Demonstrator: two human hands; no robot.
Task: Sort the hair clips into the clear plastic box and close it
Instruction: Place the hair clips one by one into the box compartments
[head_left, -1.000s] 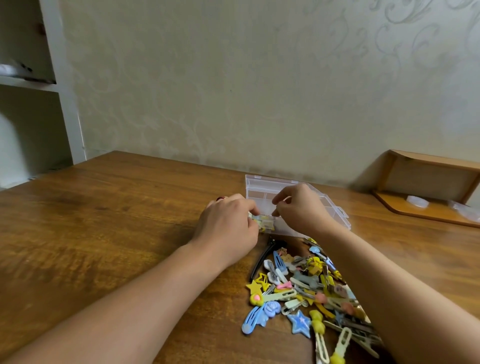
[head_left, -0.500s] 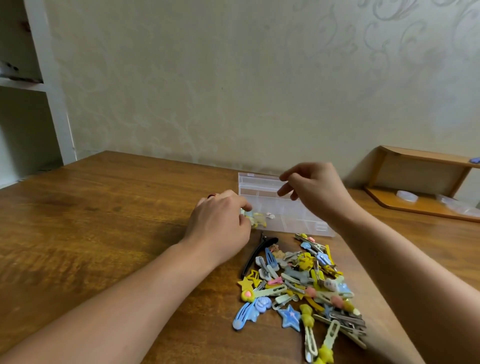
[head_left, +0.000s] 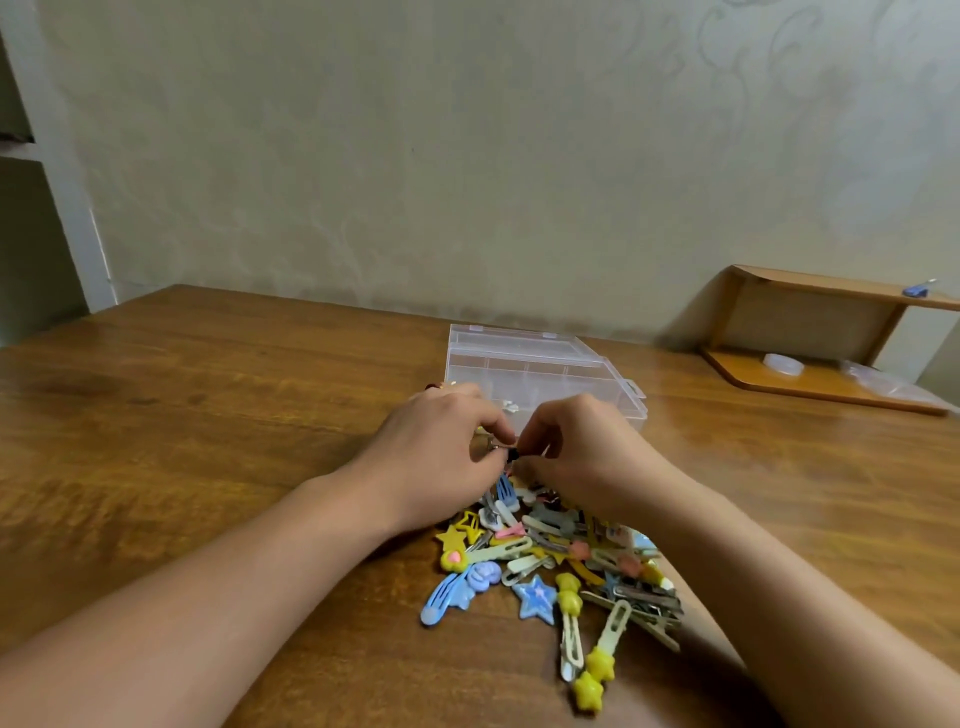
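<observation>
A wooden table (head_left: 208, 415) fills the view; the clear plastic box (head_left: 540, 371) stands open on it just beyond both hands, a small pale clip inside near its front edge; the pile of hair clips (head_left: 561, 561) lies close below the wrists, between the forearms; the left hand (head_left: 441, 457) and right hand (head_left: 582, 452) meet fingertip to fingertip between box and pile, both pinching one small dark clip (head_left: 511, 451), its shape too small to tell.
</observation>
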